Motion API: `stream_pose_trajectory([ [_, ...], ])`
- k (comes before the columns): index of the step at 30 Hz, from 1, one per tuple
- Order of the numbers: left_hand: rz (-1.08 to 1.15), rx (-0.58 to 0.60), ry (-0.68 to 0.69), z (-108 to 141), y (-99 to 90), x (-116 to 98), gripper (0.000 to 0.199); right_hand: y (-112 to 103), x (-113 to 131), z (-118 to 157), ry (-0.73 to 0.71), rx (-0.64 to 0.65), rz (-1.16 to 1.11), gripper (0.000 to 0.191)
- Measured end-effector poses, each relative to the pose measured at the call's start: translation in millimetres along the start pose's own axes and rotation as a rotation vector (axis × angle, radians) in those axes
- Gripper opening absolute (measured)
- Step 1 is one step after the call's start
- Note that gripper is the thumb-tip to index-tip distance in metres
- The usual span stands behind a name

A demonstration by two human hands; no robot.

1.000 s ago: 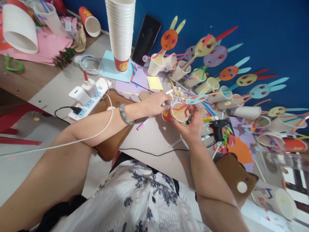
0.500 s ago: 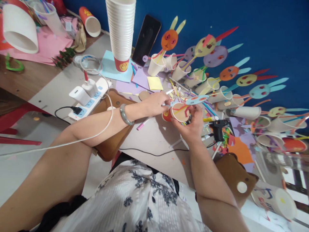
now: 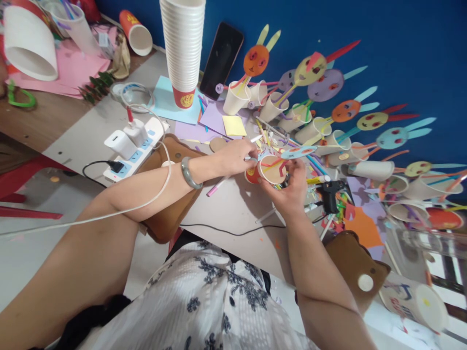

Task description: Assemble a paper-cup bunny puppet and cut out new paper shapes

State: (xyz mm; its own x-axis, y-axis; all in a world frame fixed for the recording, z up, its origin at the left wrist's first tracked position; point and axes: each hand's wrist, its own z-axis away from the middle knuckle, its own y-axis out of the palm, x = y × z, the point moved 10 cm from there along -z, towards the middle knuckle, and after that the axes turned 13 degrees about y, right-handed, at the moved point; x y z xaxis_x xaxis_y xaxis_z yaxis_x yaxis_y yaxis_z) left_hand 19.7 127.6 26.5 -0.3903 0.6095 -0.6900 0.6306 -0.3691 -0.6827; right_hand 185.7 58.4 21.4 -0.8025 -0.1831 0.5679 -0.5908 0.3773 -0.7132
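My right hand [image 3: 288,187] curls round a paper cup [image 3: 273,170] lying with its open mouth toward me. Orange and red strips show inside its mouth. A light-blue paper rabbit face [image 3: 297,152] stands out from the cup, just above my right fingers. My left hand [image 3: 239,156], with a bangle [image 3: 191,173] on the wrist, is closed beside the cup's red outside. The tip of a slim white pen-like stick [image 3: 257,139] shows past its fingers; the rest is hidden. Under that wrist a pink-ended pen [image 3: 217,186] shows in part.
A tall stack of paper cups [image 3: 184,53] and a phone [image 3: 221,61] stand at the back. Several rabbit-faced cups [image 3: 237,97] line the blue wall. A glue gun [image 3: 329,197] lies right among scraps. At left are a power strip [image 3: 140,146] and a white cable across my forearm.
The blue rabbit face has tipped slightly lower. A blurred bit of another person has come in at the far left edge. Both my hands have hardly moved.
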Motion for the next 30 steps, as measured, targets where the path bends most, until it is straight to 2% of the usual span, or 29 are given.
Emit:
stream_pose_trajectory([
  [13,0.014,0.023,-0.038,0.4,0.3,0.3,0.019,4.4,-5.0,-1.3,0.056,0.064,-0.024,0.096],
  [24,0.008,0.035,-0.052,2.3,-2.3,-3.4,0.020,4.5,-2.3,-2.7,0.076,0.058,-0.017,0.092],
  [30,-0.014,0.049,-0.009,0.5,0.7,-3.1,0.018,1.2,-3.0,-2.5,0.085,0.015,-0.005,0.095],
])
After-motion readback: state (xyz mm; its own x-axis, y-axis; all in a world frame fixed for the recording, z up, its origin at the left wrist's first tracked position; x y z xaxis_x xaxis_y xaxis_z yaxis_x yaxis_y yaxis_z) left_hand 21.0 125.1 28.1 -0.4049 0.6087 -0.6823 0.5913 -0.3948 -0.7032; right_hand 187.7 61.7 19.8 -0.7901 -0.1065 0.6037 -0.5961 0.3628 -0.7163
